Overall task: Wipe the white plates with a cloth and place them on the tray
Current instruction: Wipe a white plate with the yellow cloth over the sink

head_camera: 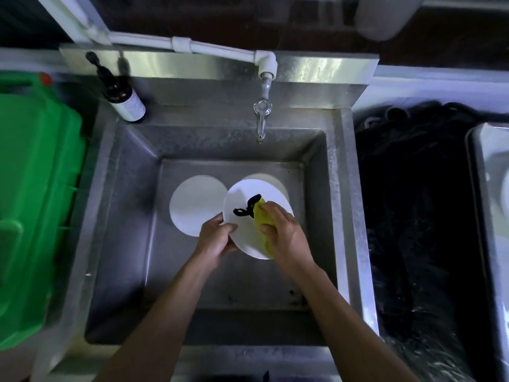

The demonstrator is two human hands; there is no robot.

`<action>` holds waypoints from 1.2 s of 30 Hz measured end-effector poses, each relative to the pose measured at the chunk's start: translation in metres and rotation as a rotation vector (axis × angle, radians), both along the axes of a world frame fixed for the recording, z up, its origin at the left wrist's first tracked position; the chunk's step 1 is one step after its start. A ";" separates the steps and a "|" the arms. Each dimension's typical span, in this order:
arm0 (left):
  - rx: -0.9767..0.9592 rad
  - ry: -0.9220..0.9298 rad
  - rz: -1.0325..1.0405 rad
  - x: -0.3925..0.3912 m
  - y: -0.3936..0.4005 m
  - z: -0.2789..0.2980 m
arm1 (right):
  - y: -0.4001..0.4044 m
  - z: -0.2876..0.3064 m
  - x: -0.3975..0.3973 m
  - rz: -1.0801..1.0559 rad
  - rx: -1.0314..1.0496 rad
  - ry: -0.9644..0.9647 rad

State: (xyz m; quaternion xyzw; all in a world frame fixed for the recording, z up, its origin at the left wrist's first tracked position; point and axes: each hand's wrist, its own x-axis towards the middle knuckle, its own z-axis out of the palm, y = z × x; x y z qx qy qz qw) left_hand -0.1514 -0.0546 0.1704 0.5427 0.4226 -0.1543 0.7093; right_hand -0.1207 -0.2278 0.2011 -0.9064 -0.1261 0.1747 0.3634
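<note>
We see a dim scene with a cool, bluish cast, and the brightest patches sit at its middle. Light falls from above and behind the sink [209,271]: its steel backsplash [217,64] carries streaked glare, and the tap [261,117] shows small highlights. The white plates [197,205] are nearly blown out, with no surface detail. The basin walls fall into soft grey shadow, darkest under the near rim. To the right, the black area [413,216] swallows detail, with faint speckled glints low down. The wide lens bows straight edges outward, and the corners are smeared and soft, as with the green bin [35,216].
</note>
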 end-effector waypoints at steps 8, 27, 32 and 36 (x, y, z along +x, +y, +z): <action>-0.075 -0.144 0.043 -0.009 -0.009 0.040 | -0.006 0.026 0.003 0.229 -0.062 -0.110; -0.063 -0.258 0.008 -0.017 -0.027 0.093 | -0.023 0.054 -0.014 0.427 -0.267 -0.320; -0.043 -0.290 -0.078 -0.018 -0.018 0.100 | -0.017 0.060 0.004 0.459 -0.223 -0.384; -0.043 -0.309 -0.108 -0.021 -0.014 0.108 | -0.013 0.061 0.022 0.480 -0.206 -0.381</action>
